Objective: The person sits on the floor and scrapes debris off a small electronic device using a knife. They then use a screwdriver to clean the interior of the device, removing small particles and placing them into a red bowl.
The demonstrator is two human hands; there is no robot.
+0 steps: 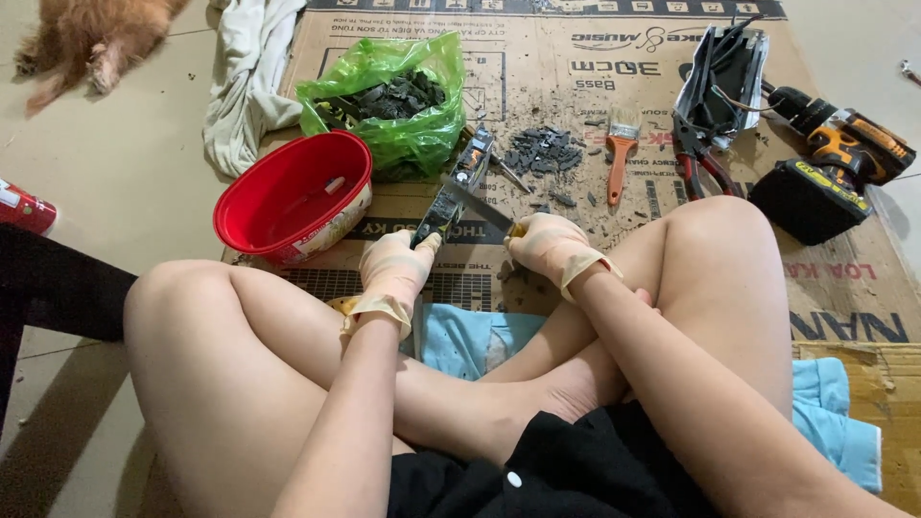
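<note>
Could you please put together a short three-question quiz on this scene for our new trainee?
1. True or false: the left hand holds the long dark part.
2. What does the right hand hold? A) the paintbrush B) a knife C) the pliers
3. What fills the green plastic bag?

Key
1. True.
2. B: a knife, with its blade laid against the dark part. The paintbrush and the pliers lie untouched on the cardboard.
3. Dark broken pieces.
</note>
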